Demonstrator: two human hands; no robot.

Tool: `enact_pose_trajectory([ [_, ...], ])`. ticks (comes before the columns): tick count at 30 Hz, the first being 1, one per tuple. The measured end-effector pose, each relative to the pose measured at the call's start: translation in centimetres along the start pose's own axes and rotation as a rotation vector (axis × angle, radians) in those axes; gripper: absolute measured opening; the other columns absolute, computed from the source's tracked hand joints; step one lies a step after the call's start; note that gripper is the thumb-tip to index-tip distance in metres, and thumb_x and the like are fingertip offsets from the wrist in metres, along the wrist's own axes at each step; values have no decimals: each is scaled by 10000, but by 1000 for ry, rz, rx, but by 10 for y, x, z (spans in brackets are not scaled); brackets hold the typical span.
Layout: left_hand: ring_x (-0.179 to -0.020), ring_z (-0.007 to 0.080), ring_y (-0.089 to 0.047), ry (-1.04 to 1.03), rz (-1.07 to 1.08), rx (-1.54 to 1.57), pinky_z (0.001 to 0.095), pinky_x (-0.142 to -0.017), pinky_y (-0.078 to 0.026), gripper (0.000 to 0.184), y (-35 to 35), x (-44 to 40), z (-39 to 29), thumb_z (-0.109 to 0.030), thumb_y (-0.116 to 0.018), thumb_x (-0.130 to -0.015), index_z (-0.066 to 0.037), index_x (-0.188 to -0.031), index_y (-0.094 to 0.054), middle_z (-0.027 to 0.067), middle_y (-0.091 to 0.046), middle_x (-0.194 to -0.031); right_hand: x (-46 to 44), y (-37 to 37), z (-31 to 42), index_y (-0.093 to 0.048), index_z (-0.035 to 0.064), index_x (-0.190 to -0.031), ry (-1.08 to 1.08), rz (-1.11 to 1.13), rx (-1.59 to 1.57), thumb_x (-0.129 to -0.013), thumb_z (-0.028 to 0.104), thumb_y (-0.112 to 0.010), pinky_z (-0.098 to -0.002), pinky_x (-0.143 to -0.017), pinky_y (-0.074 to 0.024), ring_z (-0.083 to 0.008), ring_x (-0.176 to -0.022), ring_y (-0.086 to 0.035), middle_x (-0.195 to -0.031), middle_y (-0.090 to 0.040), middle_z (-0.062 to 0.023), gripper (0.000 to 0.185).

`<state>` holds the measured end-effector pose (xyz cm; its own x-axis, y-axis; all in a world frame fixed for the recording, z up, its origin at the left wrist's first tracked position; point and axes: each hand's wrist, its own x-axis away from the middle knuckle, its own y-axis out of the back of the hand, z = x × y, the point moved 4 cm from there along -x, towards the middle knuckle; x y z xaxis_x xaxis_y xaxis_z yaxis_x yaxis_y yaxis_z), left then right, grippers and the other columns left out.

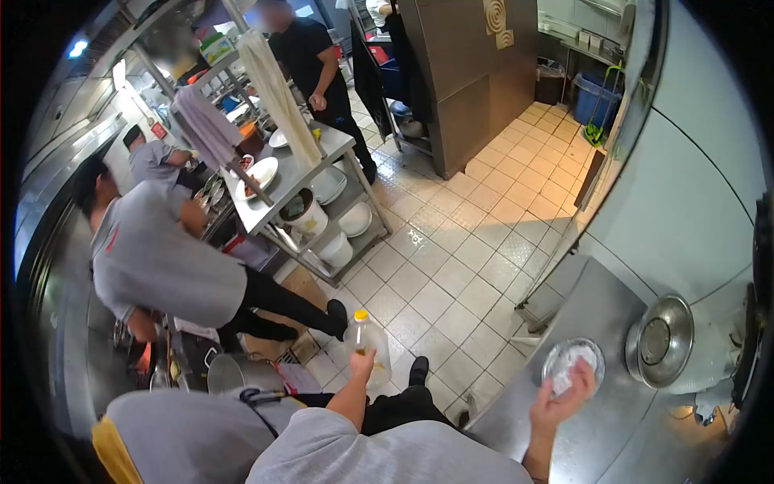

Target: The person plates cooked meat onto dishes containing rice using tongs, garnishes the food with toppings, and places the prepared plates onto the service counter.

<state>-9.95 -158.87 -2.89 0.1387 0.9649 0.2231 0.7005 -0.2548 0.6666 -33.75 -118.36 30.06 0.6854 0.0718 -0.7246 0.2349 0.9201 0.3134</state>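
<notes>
Looks mid-job tbh: left hand (362,365) has its grip wrapped round a capped jug (377,351) above the floor (435,298), right hand (564,399) curls over white stuff (566,360) in a bowl (546,365) on the bench (625,407), can't tell if pinching any, plenty left.

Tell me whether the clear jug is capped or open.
Capped: a yellow cap sits on top of the clear jug at the left hand. How tightly, I cannot tell.
</notes>
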Motion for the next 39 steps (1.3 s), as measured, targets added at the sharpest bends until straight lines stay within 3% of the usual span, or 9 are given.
enact_pose_trajectory([
  [3, -830, 321, -631, 131, 148, -343, 404, -750, -481, 475, 15, -33, -44, -353, -756, -645, 19, -914, -635, 189, -650, -896, 7, -69, 19, -470, 6, -1083, -173, 84, -30, -700, 43, -608, -411, -917, -374, -342, -1055, -461, -1163, -441, -206, 409],
  [7, -833, 323, -638, 0, 393, -302, 403, -723, -493, 519, -45, -131, -47, -411, -750, -630, 42, -856, -634, 201, -653, -860, 6, -123, 15, -497, 11, -1047, -347, 138, 21, -682, 30, -609, -409, -916, -367, -328, -1046, -462, -1135, -459, -190, 382],
  [13, -898, 324, -629, -335, 575, -252, 378, -816, -478, 559, -180, -175, -191, -407, -726, -672, 36, -998, -626, 213, -647, -936, -11, -172, -31, -546, 43, -993, -519, 141, 189, -689, 17, -617, -369, -833, -415, -299, -995, -499, -1085, -499, -156, 313],
  [18, -745, 239, -632, -503, 819, 43, 349, -676, -486, 453, -278, -132, -369, -375, -687, -760, 48, -907, -616, 161, -655, -832, -42, -238, -91, -562, 51, -975, -731, 165, 141, -709, -15, -608, -312, -707, -463, -223, -928, -532, -1033, -508, -107, 278],
  [24, -666, 127, -554, -224, 1188, 297, 265, -599, -453, 397, -351, -117, -534, -392, -600, -840, -6, -927, -574, 62, -595, -797, -154, -364, -199, -559, 44, -1006, -748, 290, -18, -720, 4, -632, -292, -626, -510, -182, -828, -579, -963, -513, -86, 298],
  [29, -609, 81, -490, 24, 1460, 566, 226, -564, -414, 343, -375, -130, -663, -363, -525, -894, -38, -1000, -541, 28, -550, -837, -294, -461, -260, -557, 16, -1021, -525, 414, 1, -723, 62, -649, -324, -597, -506, -227, -743, -597, -945, -540, -143, 315],
  [34, -600, 86, -504, 41, 1351, 627, 229, -571, -431, 268, -438, -181, -764, -297, -520, -896, -38, -965, -524, 30, -550, -791, -392, -552, -348, -590, 16, -943, -535, 595, 17, -710, 108, -658, -350, -625, -485, -286, -705, -587, -846, -560, -167, 260],
  [36, -603, 99, -516, 53, 1340, 675, 241, -586, -442, 211, -483, -210, -795, -263, -502, -904, -56, -929, -529, 41, -571, -794, -420, -592, -387, -590, 6, -897, -428, 608, 37, -705, 110, -655, -349, -608, -482, -306, -666, -587, -786, -569, -172, 228],
  [39, -599, 101, -525, 27, 1406, 558, 235, -566, -437, 171, -553, -235, -857, -234, -509, -890, -65, -873, -533, 41, -564, -768, -479, -631, -435, -578, 7, -886, -532, 494, -90, -710, 86, -638, -342, -582, -474, -303, -617, -583, -736, -578, -170, 202],
])
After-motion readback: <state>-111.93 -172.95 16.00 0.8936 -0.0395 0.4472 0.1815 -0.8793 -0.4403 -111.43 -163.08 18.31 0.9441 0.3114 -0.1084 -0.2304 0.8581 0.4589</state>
